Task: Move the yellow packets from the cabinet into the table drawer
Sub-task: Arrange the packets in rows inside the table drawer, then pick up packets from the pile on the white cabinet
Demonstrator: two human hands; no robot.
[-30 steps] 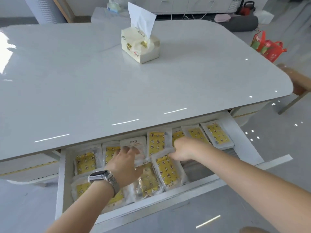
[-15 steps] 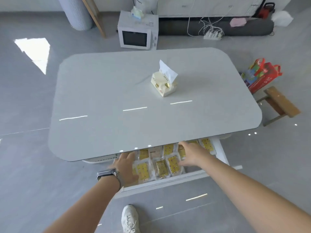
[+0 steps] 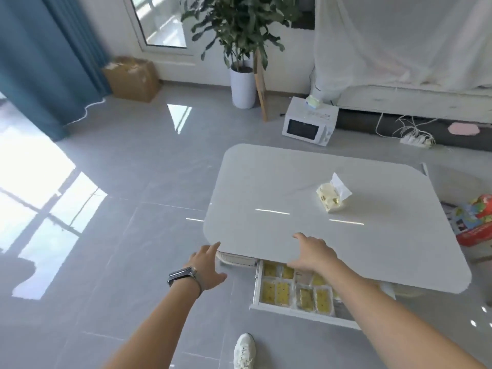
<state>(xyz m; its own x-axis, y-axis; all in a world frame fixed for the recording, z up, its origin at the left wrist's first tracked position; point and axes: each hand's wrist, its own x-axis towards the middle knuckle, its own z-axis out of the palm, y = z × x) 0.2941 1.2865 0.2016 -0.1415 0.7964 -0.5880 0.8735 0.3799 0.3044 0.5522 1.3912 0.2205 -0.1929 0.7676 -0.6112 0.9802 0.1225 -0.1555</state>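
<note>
Yellow packets [image 3: 295, 288] lie in the drawer [image 3: 300, 312]; both hands, now withdrawn, hang open, empty.

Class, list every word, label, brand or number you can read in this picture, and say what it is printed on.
No text here can be read.
yellow packets in the table drawer: print too small and blurred.
tissue pack: markings blurred.
microwave: top label blurred.
red bag: pattern only, no legible words.
watch: face unreadable.

Yellow packets [image 3: 295, 288] in clear wrappers lie flat in rows, packed side by side in the drawer [image 3: 256, 286]. The white drawer stands pulled open beneath the table [image 3: 292, 198] edge.
</note>
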